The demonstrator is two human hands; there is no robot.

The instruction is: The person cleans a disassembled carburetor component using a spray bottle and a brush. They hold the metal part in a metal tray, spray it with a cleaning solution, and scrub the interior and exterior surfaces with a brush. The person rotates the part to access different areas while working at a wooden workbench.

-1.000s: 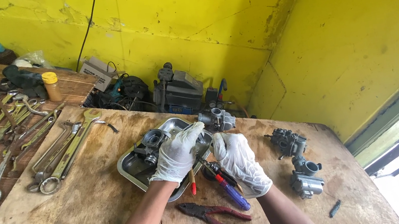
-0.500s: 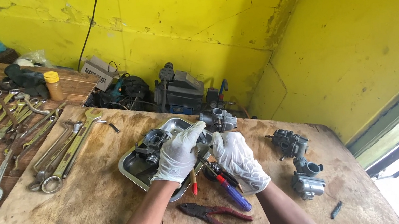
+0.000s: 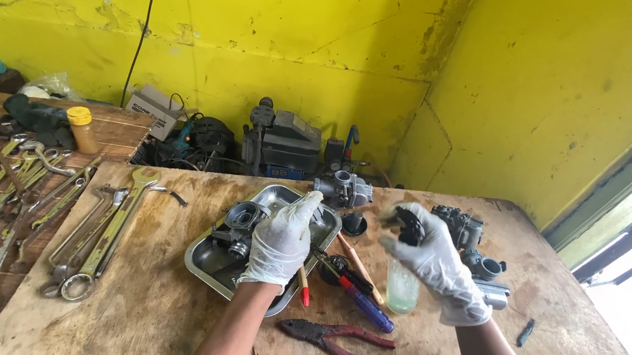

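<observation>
Right gloved hand gripping clear spray bottle just right of metal tray, left gloved hand loosely curled, empty, over tray; slippery gloves risking dropped bottle.

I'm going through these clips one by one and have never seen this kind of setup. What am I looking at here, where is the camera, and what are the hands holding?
There is no machine here: a person works with two hands in white gloves. The single camera sits on the person's head and looks down at a wooden workbench against a yellow wall.

The left hand reaches over a metal tray that holds a grey carburetor part; whether its grip closes on anything cannot be told. The right hand holds a small clear spray bottle with a black nozzle, upright above the bench.

Between the hands lie a blue-handled screwdriver and other small hand tools. Red-handled pliers lie nearer the person. More carburetor bodies sit to the right, and a row of wrenches lies to the left.
</observation>
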